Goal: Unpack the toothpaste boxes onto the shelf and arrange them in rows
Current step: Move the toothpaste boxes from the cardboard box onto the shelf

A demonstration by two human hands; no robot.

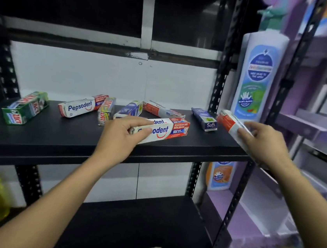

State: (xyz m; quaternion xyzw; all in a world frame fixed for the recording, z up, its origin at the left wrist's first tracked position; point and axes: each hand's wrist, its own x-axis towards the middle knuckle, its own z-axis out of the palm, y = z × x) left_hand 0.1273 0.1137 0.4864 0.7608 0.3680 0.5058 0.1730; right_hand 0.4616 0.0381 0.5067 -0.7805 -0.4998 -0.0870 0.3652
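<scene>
6 loose boxes [26, 108] lie at mixed angles on my shelf [64, 143]. My left hand [116, 139] pinches a Pepsodent box [170, 128] near the front edge, long axis left-right. My right hand [264, 143] grips a red-white box [228, 121] at the right corner, pointing back-left.

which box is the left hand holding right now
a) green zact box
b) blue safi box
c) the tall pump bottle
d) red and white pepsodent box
d: the left hand pinches the end of the Pepsodent box, its logo facing the camera. The green Zact box and blue Safi box lie untouched, and the right hand grips another red and white box.
</scene>
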